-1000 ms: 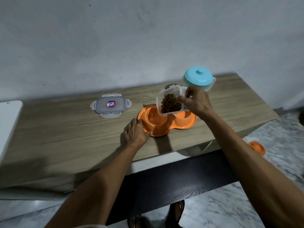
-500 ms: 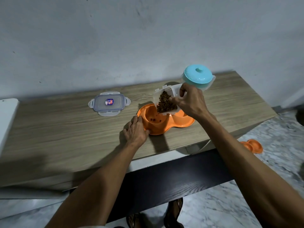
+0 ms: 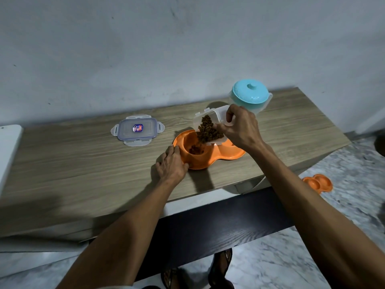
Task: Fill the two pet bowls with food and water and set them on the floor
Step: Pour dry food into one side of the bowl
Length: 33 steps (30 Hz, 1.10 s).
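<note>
The right hand (image 3: pixel 239 130) is wrapped around a clear plastic food container (image 3: pixel 210 126), fingers over its top edge and thumb along the near side, tipping it steeply so the brown kibble (image 3: pixel 206 130) slides toward the lowered corner and drops into the left well of an orange plastic double pet bowl (image 3: pixel 208 155) that sits on the wood-grain worktop (image 3: pixel 83 163). A small heap of pellets already lies in that well; the right well, mostly hidden behind the container and wrist, looks empty as far as I can tell. The left hand (image 3: pixel 171 165) rests flat on the worktop with its fingers held together against the bowl's left rim, bracing it. The container's clear snap-lock lid (image 3: pixel 137 131) lies apart to the left, and a clear water jug with a turquoise lid (image 3: pixel 251 97) stands behind the right hand, close to it. A second orange double bowl (image 3: pixel 318 183) is already down on the marble floor (image 3: pixel 343 163). The risk I see is the tilt: much of the kibble is piled at the mouth, and a little more angle could send it out in one rush, overfilling the well, scattering pellets across the worktop or into the water side. Drawing the elbow back carelessly could also knock the jug.
</note>
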Each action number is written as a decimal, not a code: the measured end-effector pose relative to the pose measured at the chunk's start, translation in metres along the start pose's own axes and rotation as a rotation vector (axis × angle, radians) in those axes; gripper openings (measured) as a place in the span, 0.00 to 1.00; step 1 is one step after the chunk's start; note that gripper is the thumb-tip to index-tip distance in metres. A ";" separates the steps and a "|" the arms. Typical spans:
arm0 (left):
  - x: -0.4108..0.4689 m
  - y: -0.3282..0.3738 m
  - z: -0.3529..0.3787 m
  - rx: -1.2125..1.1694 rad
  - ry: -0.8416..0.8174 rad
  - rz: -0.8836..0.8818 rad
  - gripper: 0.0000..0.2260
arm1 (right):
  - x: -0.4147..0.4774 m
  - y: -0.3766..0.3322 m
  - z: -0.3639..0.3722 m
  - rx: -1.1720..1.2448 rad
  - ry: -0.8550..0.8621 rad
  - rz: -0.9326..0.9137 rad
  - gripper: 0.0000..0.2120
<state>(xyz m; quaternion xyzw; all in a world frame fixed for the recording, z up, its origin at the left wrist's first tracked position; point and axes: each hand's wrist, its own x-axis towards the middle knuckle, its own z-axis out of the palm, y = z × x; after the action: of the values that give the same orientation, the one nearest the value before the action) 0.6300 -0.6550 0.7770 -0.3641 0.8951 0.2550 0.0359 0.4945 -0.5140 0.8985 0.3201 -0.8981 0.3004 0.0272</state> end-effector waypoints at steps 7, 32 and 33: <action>-0.001 0.001 0.000 0.004 0.009 -0.006 0.35 | -0.001 0.000 0.000 -0.001 0.002 -0.016 0.19; -0.001 0.001 0.001 0.003 0.012 0.006 0.35 | -0.004 -0.001 0.001 -0.011 0.018 0.002 0.19; -0.001 0.001 0.001 -0.001 0.011 0.004 0.34 | -0.004 -0.001 0.001 -0.012 0.018 0.002 0.20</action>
<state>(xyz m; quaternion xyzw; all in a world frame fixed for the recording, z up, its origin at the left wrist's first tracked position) 0.6298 -0.6534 0.7767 -0.3635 0.8960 0.2534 0.0300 0.4981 -0.5134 0.8970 0.3163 -0.8999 0.2981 0.0369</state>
